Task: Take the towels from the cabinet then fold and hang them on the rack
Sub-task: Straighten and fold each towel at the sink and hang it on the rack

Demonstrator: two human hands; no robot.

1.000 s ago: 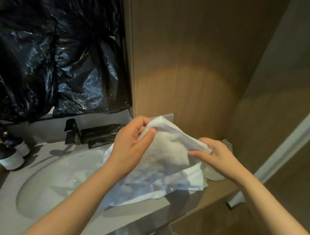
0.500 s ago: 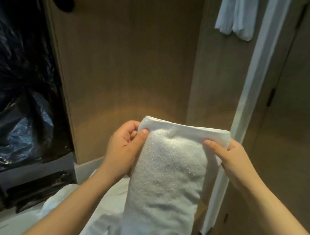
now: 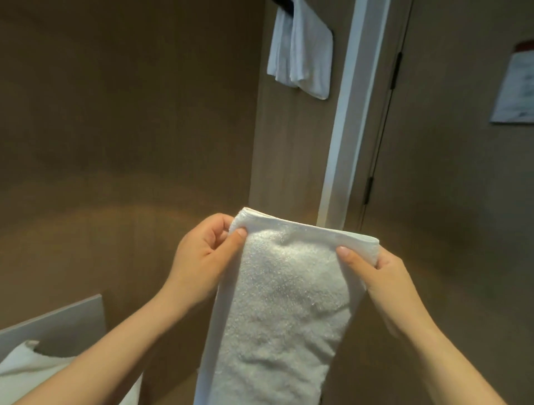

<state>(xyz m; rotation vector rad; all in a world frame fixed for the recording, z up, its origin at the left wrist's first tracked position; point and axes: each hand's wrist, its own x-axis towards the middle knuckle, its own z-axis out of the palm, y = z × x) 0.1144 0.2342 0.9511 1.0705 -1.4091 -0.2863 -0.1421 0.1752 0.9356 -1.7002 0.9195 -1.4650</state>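
I have the left hand pinching the upper left corner of a long, folded white terry-cloth towel. The thumb lies on the near face and the other fingers are curled close behind the hem. The right hand pinches the upper right corner the same way, thumb in front and the rest tucked behind the cloth.

The towel is held up in the air between the two hands. Its top edge slopes slightly down to the right, and its length hangs straight down past the bottom of the view, in front of a brown wood-grain wall panel.

High up and to the right, two white hung towels drape over a dark rack bar at the top edge, well above the towel I hold. Just right of them runs a white door frame, then a brown door with a pale paper notice on it. At lower left a crumpled white cloth lies beside a grey panel edge.
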